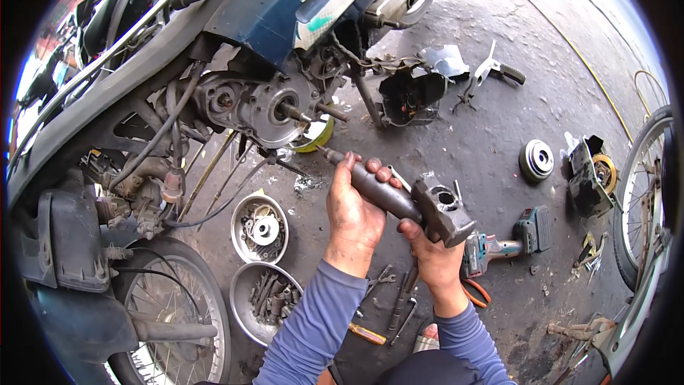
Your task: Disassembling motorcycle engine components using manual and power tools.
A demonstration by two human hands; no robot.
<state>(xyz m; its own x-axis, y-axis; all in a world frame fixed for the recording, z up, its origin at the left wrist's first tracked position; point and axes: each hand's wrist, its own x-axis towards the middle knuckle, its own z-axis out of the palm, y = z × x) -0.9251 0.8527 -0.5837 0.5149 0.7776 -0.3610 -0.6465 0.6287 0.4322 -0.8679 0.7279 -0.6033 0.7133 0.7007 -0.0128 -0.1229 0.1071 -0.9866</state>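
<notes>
My left hand [356, 221] is closed around a dark metal cylinder [377, 190] with a narrow tip, which points up-left toward the exposed engine hub and shaft [285, 110] of a motorbike. My right hand [434, 267] is closed on what looks like a hammer, its blocky dark metal head [445, 217] with a round hole lying against the cylinder's lower right end; the part inside my fingers is mostly hidden. The tip is below and right of the shaft, apparently not touching it.
Two metal bowls of parts [278, 239] [263, 314], a cordless impact tool [491, 253], orange-handled pliers [477, 298], a round drum [538, 160] and removed covers [406, 103] lie on the dark floor. A wheel [146, 299] is at lower left, another [634, 192] at right.
</notes>
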